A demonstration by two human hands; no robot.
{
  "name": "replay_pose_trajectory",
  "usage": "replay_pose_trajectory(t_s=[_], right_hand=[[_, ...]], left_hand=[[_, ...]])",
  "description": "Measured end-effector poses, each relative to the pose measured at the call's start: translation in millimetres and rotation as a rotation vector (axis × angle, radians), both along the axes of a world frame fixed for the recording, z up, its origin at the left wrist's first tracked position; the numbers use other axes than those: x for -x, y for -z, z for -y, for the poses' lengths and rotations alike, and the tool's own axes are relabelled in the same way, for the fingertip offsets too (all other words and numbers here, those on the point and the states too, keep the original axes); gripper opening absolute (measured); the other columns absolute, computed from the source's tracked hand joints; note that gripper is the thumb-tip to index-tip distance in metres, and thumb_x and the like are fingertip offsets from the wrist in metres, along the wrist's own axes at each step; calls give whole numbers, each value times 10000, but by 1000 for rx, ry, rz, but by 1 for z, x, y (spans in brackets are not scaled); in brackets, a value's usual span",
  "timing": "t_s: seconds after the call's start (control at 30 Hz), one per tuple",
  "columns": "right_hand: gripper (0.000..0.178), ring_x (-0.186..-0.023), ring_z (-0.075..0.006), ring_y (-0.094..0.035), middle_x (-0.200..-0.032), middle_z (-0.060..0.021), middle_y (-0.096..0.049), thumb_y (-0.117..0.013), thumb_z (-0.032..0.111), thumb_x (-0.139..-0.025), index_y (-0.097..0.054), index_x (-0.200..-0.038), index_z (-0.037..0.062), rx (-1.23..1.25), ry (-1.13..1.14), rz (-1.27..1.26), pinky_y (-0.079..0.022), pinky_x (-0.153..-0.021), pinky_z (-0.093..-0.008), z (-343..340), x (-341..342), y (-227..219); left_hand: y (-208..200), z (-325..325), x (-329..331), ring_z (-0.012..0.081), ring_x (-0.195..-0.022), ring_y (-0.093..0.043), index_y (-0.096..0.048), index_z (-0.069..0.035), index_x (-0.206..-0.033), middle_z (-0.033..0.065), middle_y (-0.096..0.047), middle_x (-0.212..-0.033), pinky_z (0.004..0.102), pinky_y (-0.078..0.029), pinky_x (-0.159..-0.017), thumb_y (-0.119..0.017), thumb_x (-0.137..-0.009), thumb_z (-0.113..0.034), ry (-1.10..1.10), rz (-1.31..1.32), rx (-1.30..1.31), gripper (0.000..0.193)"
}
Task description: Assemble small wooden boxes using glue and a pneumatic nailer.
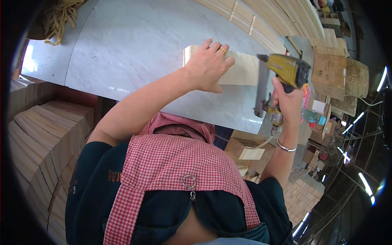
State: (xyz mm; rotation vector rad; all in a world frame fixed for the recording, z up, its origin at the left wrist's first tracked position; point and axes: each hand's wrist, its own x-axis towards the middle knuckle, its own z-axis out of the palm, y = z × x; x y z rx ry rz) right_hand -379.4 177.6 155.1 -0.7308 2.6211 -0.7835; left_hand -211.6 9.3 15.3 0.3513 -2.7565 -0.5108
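Observation:
My left hand (209, 65) lies across a pale wooden piece (245, 69) on the grey marbled tabletop (130, 45). Its fingers are spread, with the tips over the far edge of the wood. A yellow and black pneumatic nail gun (286, 67) is in my right hand (289, 100), whose fingers wrap round the handle. The gun's nose is by the wood's right end; whether it touches cannot be made out. From the gun's lower end an air hose (261, 143) runs down.
Long pale wooden strips (245, 20) lie along the far side. Stacked boards (49, 126) stand low at left. Tan bands (59, 18) hang at the far left corner. Cardboard boxes (330, 77) and more wood pieces (304, 196) are at right.

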Motion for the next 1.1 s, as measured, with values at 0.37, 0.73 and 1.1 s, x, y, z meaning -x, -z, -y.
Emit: replay_pose_trajectory(t_s=[0.37,0.73,1.1], right_hand=[[536,-951,-476,-660,-1071,-282,-678,-643,141,-879,-493,-1371,-11,-291,-4,-512,-521,-841,-496,-230,103,120],[543,-1027,-427,-664,-1166,-253,-675,-692,161,-887,-540,-1380,-9,-477,317,-696,-533,-908,-463,-223,112,158],[447,-1082,-386,-566,-1181,-215,-635,-644,149,-833,-604,-1237,-37,386,-602,-401,-439,-995,-478,-37,-79,219]], left_hand=[[-27,40,-149,288,-1124,-621,-589,-49,-1347,208,-642,-1250,368,-495,-957,-661,-930,-350,-370,-252,-1722,519],[-25,-48,-217,318,-1256,-548,-585,-63,-1278,121,-615,-1296,473,-363,-1121,-727,-838,-185,-570,-238,50,478],[-50,-65,-209,204,-995,-595,-623,-177,-1054,8,-634,-997,473,-378,-1058,-649,-853,-156,-624,79,222,203]])
